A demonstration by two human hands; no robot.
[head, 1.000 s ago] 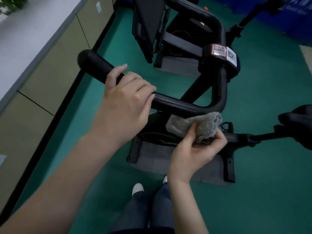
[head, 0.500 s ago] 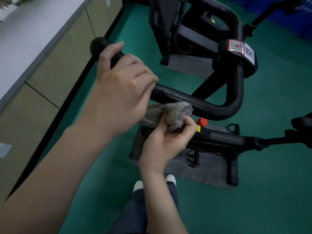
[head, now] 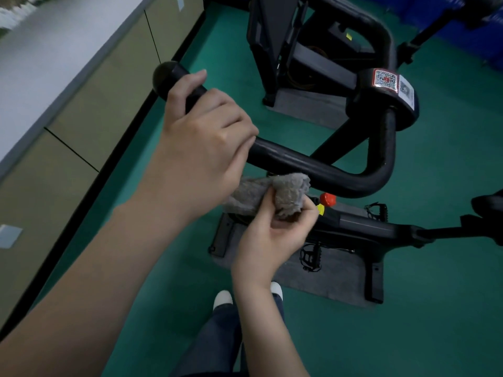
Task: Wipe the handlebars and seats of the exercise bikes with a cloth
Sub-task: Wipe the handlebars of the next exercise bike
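Head view: the left hand [head: 201,137] curls over the black handlebar [head: 321,164] near its rounded end. The right hand [head: 275,235] pinches a crumpled grey cloth [head: 283,191] just below the bar, beside a red knob [head: 327,198] on the bike frame.

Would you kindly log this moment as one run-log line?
left hand: grips handlebar | right hand: pinches cloth | cloth: just under handlebar, contact unclear

The seat [head: 488,205] is cut off by the right edge.
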